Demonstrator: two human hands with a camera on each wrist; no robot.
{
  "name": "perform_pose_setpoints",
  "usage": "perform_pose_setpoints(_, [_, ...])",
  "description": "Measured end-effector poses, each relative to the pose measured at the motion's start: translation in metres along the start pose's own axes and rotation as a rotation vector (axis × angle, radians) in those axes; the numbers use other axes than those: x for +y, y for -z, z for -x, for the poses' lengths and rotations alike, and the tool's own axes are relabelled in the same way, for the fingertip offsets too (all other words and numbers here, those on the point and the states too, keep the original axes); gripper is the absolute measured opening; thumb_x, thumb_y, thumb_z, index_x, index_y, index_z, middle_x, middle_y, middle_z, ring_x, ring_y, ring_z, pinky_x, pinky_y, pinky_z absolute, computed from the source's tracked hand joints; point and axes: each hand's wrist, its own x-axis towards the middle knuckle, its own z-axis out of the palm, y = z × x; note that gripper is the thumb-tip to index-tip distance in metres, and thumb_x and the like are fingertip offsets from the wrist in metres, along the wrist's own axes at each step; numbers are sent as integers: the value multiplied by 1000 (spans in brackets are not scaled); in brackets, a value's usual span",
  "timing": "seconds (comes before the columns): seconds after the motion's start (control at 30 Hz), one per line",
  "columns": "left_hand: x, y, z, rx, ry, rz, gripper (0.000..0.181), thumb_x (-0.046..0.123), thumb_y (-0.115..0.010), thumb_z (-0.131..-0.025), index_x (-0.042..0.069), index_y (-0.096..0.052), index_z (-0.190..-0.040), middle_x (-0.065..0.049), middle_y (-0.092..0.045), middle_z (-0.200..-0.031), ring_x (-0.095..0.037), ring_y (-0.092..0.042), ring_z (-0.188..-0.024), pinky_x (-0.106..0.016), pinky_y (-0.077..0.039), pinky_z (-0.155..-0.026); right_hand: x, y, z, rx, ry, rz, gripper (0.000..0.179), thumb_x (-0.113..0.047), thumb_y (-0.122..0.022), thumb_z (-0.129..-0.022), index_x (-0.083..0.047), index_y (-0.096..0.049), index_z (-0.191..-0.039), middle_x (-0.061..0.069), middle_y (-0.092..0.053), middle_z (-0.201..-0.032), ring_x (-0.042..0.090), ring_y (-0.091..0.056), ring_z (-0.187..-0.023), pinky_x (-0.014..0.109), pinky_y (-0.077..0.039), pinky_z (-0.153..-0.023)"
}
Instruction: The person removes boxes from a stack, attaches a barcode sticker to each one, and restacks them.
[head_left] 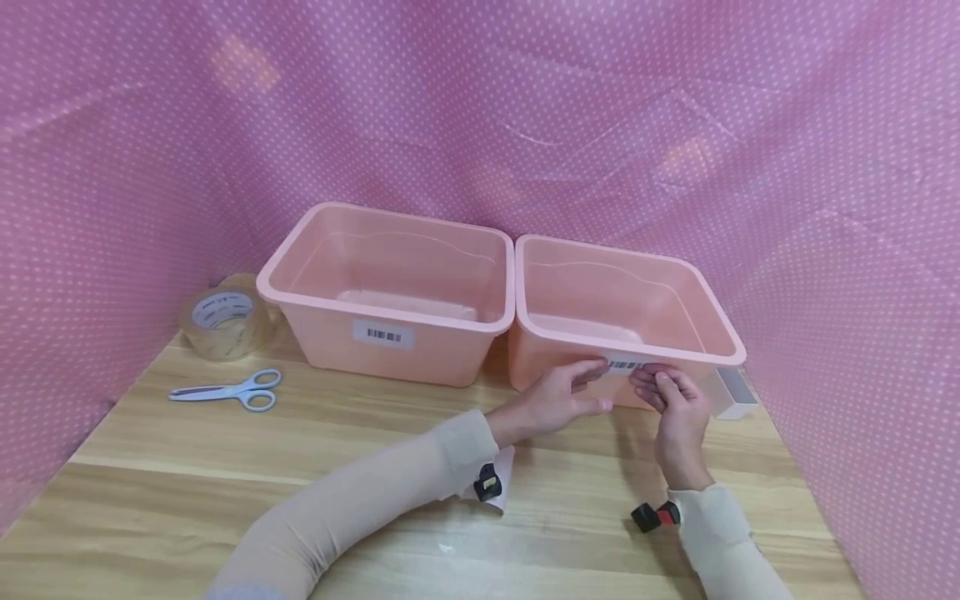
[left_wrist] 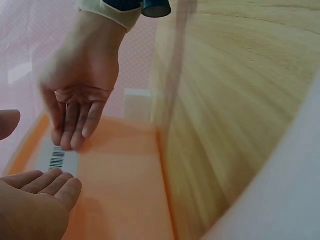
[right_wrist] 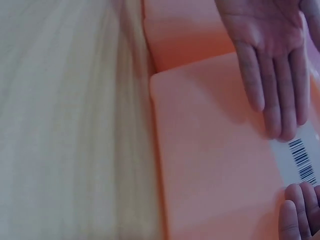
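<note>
A white barcode label [head_left: 624, 365] sits on the front wall of the right pink bin [head_left: 543, 358], just under its rim. My left hand [head_left: 551, 402] touches one end of the label with straight fingertips, thumb held apart. At the other end, my right hand [head_left: 681, 417] rests its extended fingertips on the label. In the left wrist view the barcode [left_wrist: 58, 159] shows between the two sets of fingers. From the right wrist, the label [right_wrist: 302, 159] looks flat against the bin, its ends partly covered by fingertips.
Left of it stands another pink bin [head_left: 386, 362] bearing its own barcode label [head_left: 383, 334]. Rolls of clear tape [head_left: 225, 329] and light blue scissors [head_left: 232, 390] lie further left. A white box [head_left: 733, 392] sits at right; a pale sheet [head_left: 502, 479] lies below my left forearm.
</note>
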Motion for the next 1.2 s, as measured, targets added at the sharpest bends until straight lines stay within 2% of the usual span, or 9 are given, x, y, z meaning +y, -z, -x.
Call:
perform_pose_setpoints(0.2, [0,1,-2,18,-42,13,66,19,-72,-94,7,-43,-152,-7,-48,-158,-20,-46,-146,-27,-40,-120,-6,0,0,-12,26,-32,18,0,-53,-102,10,-66,-95,11,-79,-83,17,-78,-76,25,-63,-68])
perform_pose_setpoints(0.4, [-3,1,1,-2,18,-17,67,24,-70,-96,10,-41,-154,-4,-44,-160,-18,-44,-147,-27,-39,-121,-3,1,1,-16,-46,65,19,-1,-53,-102,12,-67,-100,6,-79,-85,15,-78,-78,25,-64,-72])
perform_pose_setpoints(0.47, [-4,1,2,-7,24,-31,68,26,-71,-95,11,-40,-155,-4,-44,-161,-18,-44,-147,-26,-39,-120,-2,0,3,-38,-40,90,20,-2,-55,-102,14,-67,-103,6,-79,-87,15,-78,-80,27,-64,-75])
perform_pose_setpoints(0.67, [-1,1,0,-3,-13,-36,68,27,-72,-95,10,-42,-154,-4,-46,-159,-21,-47,-146,-25,-40,-120,-3,-4,8,-154,19,110,27,-2,-56,-102,21,-63,-113,6,-80,-97,16,-78,-91,30,-63,-80])
perform_pose_setpoints(0.83, [-2,1,-1,-24,1,-24,68,26,-71,-95,9,-42,-154,-4,-44,-160,-20,-45,-147,-25,-39,-120,-4,-4,10,-230,-14,122,28,-2,-52,-103,20,-62,-116,4,-80,-100,14,-77,-96,28,-63,-82])
perform_pose_setpoints(0.93, [-3,1,-1,-28,-3,-5,68,24,-71,-95,7,-41,-154,-5,-44,-161,-20,-44,-148,-25,-39,-120,-7,-3,9,-208,-24,92,25,-2,-53,-103,18,-64,-113,5,-80,-98,14,-78,-95,29,-63,-83])
perform_pose_setpoints(1.07, [-2,3,1,-13,-19,34,69,22,-71,-94,7,-41,-154,-6,-44,-160,-19,-44,-148,-27,-38,-121,-13,0,5,-135,9,30,20,0,-54,-102,15,-67,-106,9,-80,-94,17,-78,-90,28,-63,-81])
perform_pose_setpoints(1.2, [0,11,10,-13,-11,46,67,22,-69,-96,11,-40,-155,-3,-43,-161,-19,-42,-149,-31,-37,-123,-16,2,2,-113,28,20,21,1,-54,-101,18,-67,-105,11,-80,-92,18,-78,-87,28,-63,-78])
